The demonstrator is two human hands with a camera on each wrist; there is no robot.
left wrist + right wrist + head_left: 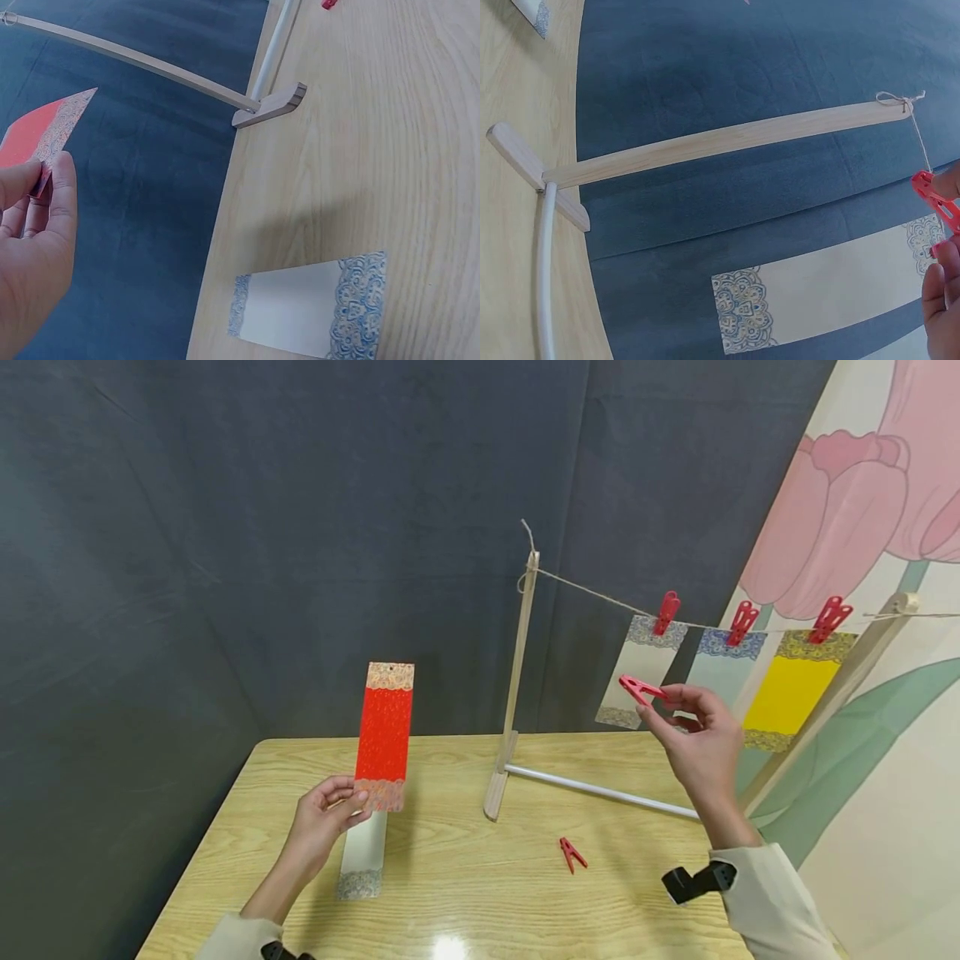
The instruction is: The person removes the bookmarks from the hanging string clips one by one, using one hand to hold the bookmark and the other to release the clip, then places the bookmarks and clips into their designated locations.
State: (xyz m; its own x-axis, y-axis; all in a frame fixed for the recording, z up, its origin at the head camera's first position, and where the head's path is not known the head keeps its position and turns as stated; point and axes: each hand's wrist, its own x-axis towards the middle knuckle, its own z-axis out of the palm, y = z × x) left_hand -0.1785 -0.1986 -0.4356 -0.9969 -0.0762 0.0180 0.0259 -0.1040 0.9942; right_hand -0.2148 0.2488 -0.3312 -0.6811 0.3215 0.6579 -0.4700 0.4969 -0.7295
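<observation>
My left hand pinches the lower end of a red card with lace-patterned ends, held upright above the table. In the left wrist view its thumb and fingers grip the patterned end. My right hand pinches a red clothespin by its handles, in front of a hanging white card. On the string, three red clothespins hold this white card, a pale blue card and a yellow card. A white card with blue patterned ends lies on the table below my left hand.
A wooden post on a foot holds the string's left end, and another post stands at right. A white bar joins the stand low down. One red clothespin lies on the table. A dark curtain hangs behind.
</observation>
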